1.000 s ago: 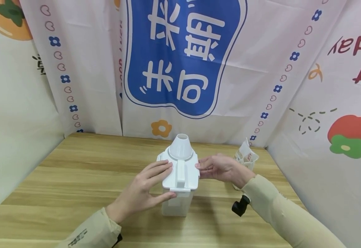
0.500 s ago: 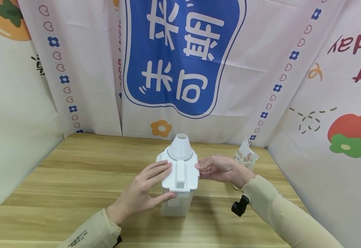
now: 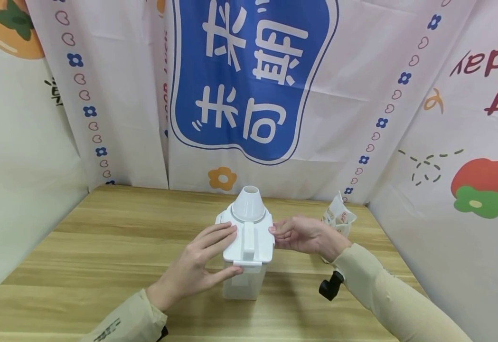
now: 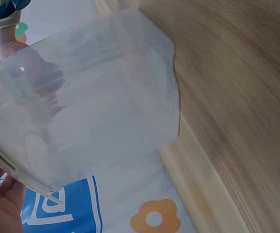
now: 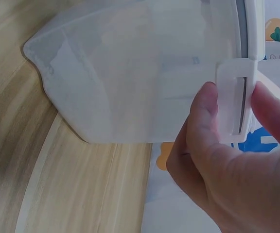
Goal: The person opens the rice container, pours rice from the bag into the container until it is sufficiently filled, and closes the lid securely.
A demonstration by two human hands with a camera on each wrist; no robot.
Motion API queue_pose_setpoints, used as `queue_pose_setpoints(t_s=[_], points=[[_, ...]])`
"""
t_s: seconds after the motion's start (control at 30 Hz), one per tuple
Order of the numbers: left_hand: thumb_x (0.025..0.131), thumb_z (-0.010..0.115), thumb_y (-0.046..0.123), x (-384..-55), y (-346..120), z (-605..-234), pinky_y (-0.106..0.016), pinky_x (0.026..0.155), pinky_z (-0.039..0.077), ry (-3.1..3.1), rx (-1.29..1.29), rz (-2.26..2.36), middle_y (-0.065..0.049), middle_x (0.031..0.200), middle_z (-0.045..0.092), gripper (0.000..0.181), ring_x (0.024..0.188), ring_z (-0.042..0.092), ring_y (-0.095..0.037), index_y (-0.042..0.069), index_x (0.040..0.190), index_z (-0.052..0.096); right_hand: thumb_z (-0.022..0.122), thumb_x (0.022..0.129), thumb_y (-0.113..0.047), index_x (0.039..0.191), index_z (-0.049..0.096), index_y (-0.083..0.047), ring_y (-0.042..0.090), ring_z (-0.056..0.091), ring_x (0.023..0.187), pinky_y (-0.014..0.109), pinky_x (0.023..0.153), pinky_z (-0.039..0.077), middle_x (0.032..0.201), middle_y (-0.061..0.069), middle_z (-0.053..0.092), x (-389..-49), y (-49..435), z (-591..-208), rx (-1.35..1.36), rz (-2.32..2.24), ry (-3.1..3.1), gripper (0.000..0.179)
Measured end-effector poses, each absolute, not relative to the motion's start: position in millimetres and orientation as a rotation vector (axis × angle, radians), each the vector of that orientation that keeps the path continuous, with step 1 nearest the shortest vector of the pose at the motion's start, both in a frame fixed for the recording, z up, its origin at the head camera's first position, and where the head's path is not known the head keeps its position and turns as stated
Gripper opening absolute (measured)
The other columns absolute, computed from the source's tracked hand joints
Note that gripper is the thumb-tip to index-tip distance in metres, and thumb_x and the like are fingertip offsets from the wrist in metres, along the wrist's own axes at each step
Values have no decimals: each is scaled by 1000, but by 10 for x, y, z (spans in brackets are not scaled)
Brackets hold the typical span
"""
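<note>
Container point(image 3: 244, 287) stands upright mid-table point(image 3: 125, 237), directly in front of the person, between both hands. Translucent body, white lid point(image 3: 261, 244) on, cone spout point(image 3: 249, 206) at the far end, bar handle point(image 3: 249, 240) running towards the person.

Left hand point(image 3: 193, 259): comes in from the near left, forearm angled up towards the lid. Fingers extended, laid on the lid's left edge; thumb stretched separately to the front latch point(image 3: 249, 264). Bracing contact, not a wrapped grip. Left wrist view shows only part of this hand, at the lid edge.

Right hand point(image 3: 302, 235): comes in from the right, wrist bent inward, palm facing the container. Grasping: pinches the side latch point(image 5: 230, 102), thumb over the lid edge, a bent fingertip against the latch's lower part. Other fingers fold behind, partly hidden.

Both sleeves are beige; black fitting point(image 3: 332, 285) at the right cuff. Crumpled white bag point(image 3: 338, 216) stands behind the right wrist, partly covered by it.
</note>
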State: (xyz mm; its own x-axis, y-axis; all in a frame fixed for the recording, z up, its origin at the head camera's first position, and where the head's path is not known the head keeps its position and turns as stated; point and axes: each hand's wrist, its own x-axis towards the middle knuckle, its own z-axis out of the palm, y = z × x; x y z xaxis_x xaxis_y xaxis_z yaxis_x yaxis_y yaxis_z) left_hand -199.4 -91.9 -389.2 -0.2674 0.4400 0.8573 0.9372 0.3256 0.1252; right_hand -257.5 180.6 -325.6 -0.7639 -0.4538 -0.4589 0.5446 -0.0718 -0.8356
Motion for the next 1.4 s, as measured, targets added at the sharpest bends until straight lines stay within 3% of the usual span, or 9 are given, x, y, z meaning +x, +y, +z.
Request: queue_pose_setpoints(t_s=[0.37, 0.87, 1.4], points=[[89, 72, 43, -1988, -915, -3902, -42, 107, 40, -1860, -1214, -857, -18, 132, 59, 63, 123, 51, -38, -6, 127, 62, 59, 92, 8, 127, 48, 13, 24, 67, 90, 42, 101, 47, 101, 17, 66, -2568, 1830, -3292, 121, -1936, 1479, 37], [89, 72, 43, -1980, -919, -3893, -42, 106, 41, -1866, -1205, -862, -18, 132, 59, 63, 123, 52, -38, -6, 127, 62, 54, 95, 8, 111, 58, 9, 24, 63, 95, 41, 104, 44, 103, 17, 64, -2599, 1872, -3427, 102, -1993, 1330, 16], [89, 72, 43, -1986, -913, -3891, -43, 106, 41, -1864, -1211, -854, -18, 131, 59, 62, 123, 52, -38, -6, 127, 62, 52, 96, 7, 112, 58, 8, 23, 64, 95, 39, 104, 44, 103, 16, 65, -2602, 1899, -3467, 102, -2013, 1249, 17]])
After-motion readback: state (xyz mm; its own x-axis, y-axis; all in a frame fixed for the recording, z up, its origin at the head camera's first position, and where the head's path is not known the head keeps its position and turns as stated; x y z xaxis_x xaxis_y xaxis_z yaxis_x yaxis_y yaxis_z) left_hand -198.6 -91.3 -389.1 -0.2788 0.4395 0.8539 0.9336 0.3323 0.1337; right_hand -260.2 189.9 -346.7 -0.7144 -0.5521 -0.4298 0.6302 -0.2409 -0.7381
